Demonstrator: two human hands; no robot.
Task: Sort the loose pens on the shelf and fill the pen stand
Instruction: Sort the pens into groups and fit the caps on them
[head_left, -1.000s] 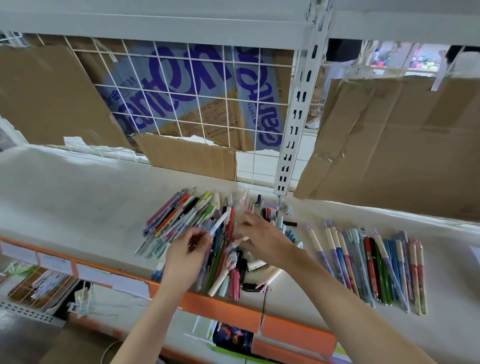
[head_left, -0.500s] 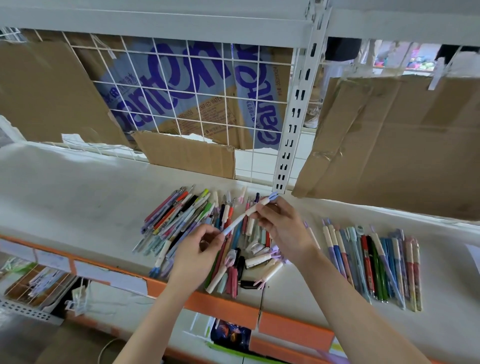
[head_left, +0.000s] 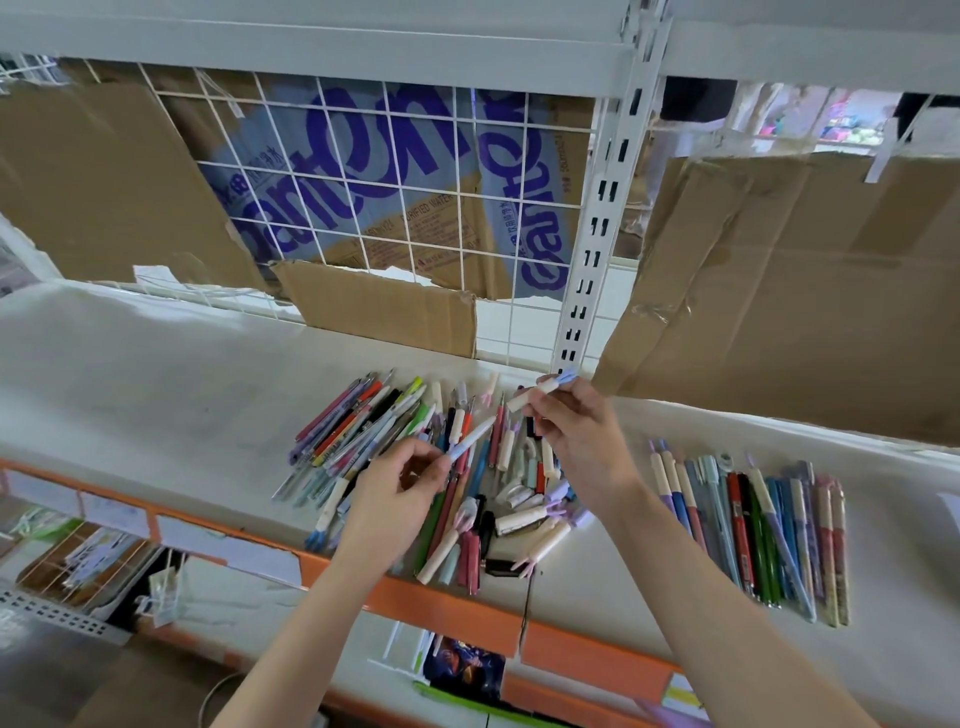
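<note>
Left hand (head_left: 393, 499) pinches pen body (head_left: 470, 439), long axis running lower left to upper right w/ bare tip up-right. Right hand (head_left: 576, 431) fingers clamp its cap (head_left: 540, 389), same diagonal, at frame center above loose pens (head_left: 415, 447).

The cardboard box (head_left: 395, 171) seemingly reads "PURIFIED WATER" in small print.

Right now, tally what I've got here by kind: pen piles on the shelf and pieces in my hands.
Loose heap of pens: 1
Neat row of pens: 1
Pen body, pinched in the left hand: 1
Cap, pinched in the right hand: 1
Total: 4
</note>
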